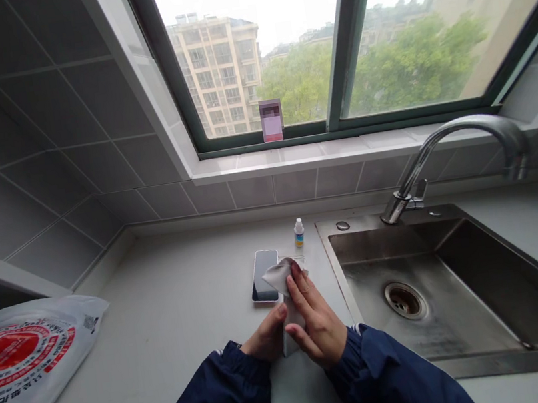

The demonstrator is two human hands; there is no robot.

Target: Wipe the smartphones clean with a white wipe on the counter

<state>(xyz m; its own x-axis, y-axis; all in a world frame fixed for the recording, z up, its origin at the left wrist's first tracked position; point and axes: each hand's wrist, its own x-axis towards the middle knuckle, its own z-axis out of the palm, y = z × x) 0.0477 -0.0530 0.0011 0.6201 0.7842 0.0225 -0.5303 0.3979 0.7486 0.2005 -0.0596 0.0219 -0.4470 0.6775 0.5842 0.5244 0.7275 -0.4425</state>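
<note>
My left hand (267,334) is closed around the left edge of a flat, pale, phone-shaped thing (290,344), mostly hidden by my hands. Over it, my right hand (320,325) presses a light grey cloth (279,277) with its fingers, and one corner of the cloth sticks up to the left. Just beyond my hands a smartphone (264,279) lies on the counter with its dark screen up. A clear, thin-edged item (301,261), partly covered by the cloth and fingers, lies beside it. Behind that stands a small white-capped bottle (299,233) with a blue and yellow label.
To the right, a steel sink (333,266) with a curved tap (440,132) is set into the white counter (166,324). A white plastic bag (36,371) with red print lies at the far left. A blurred pink item (271,123) stands at the window.
</note>
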